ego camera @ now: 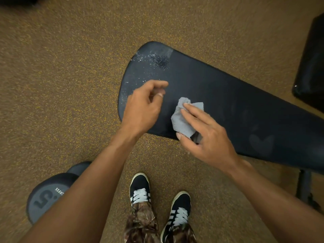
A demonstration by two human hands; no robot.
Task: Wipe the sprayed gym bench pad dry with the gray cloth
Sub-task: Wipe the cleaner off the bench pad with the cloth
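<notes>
Bench pad: dark padded bench pad (228, 95) runs from a rounded end at upper centre down to the right edge of the view.
Spray: cluster of droplets (160, 61) beaded near the rounded end, with finer specks scattered toward the left rim; the stretch to the right looks matte, with faint smudges.
Cloth position: gray cloth (182, 121) lies crumpled on the pad, near its closer edge, between the wet end and the long dry-looking part.
Right hand: right hand (208, 135) rests on the cloth, fingers extended flat across its top, thumb against its near corner at the pad's edge. Pressing, not clenched.
Left hand: left hand (142, 106) is over the pad just left of the cloth, apart from it. Fingers loosely curled, thumb tip near the index finger, nothing seen in it. Contact with the pad: cannot tell.
Floor: brown speckled gym flooring (61, 85) all round.
Dumbbell: dark dumbbell (47, 195) on the floor at lower left, end face marked "5", partly hidden by the left forearm.
Feet: two dark shoes (140, 188) with white laces, camouflage trousers (140, 223) above them, standing beside the pad's closer edge.
Bench frame: dark leg (304, 185) below the pad at lower right.
Right edge: another black padded object (312, 64), only partly in view.
</notes>
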